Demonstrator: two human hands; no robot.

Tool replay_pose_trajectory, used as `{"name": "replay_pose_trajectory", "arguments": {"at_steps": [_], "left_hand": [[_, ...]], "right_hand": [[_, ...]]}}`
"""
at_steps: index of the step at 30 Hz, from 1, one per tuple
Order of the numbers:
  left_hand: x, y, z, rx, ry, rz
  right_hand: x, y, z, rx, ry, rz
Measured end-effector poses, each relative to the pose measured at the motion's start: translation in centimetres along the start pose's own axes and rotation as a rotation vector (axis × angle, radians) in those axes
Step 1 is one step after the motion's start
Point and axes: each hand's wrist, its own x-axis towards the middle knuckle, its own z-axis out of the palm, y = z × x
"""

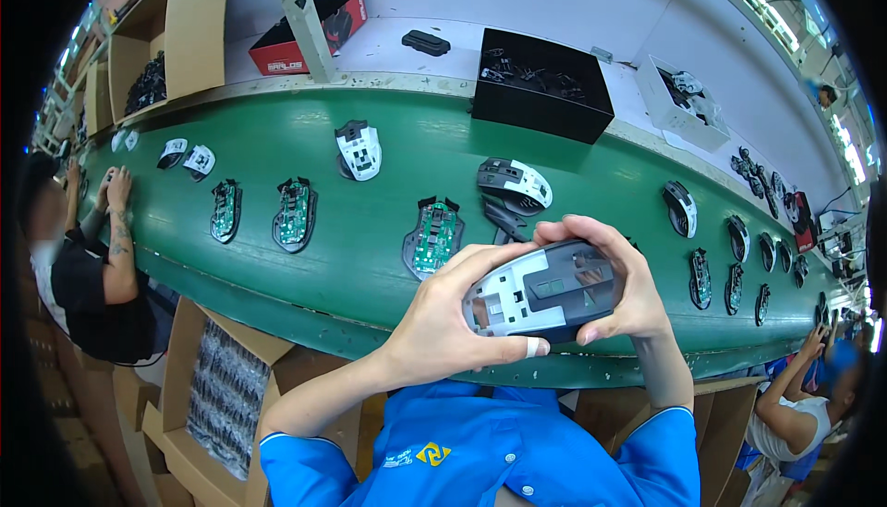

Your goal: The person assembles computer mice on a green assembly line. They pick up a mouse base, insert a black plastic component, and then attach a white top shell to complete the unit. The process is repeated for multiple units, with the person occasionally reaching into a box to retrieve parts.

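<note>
Both my hands hold one computer mouse top shell (545, 293) just above the near edge of the green belt. The shell is white at one end and dark grey at the other, with cut-out slots. My left hand (439, 322) grips the white end, a pale strip round its thumb. Fingers of my right hand (637, 290) wrap round the dark end. Just beyond, another grey-and-white mouse shell (522, 185) rests on the belt beside a dark plastic piece (504, 220). To the left lies a mouse base with a green circuit board (434, 237). The shell's underside is hidden.
The green belt (370, 285) carries more shells, such as a white-and-dark one (358, 149), and several board-fitted bases (294, 216). Behind stand a black parts box (545, 123) and a white box (661, 123). An open carton (180, 415) sits below left. People (106, 271) work at both sides.
</note>
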Motion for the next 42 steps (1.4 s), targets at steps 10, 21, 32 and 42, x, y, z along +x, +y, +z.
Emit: {"name": "replay_pose_trajectory", "arguments": {"at_steps": [10,21,32,42], "left_hand": [[0.1,1.0,-1.3,-0.197,-0.07,-0.331],[-1.5,-6.6,-6.5,-1.135,-0.167,-0.36],[-0.7,-7.4,-8.9,-1.112,-0.109,-0.409],[1.9,-6.5,-9.2,-1.329,-0.058,-0.461]], "right_hand": [[0.4,-0.3,0.6,-0.115,-0.01,0.089],[14.6,6.3,-22.7,-1.924,0.386,-0.199],[23.3,13.5,-23.3,-1.577,0.155,0.26],[23.0,14.0,-23.9,-1.906,0.095,0.067]]}}
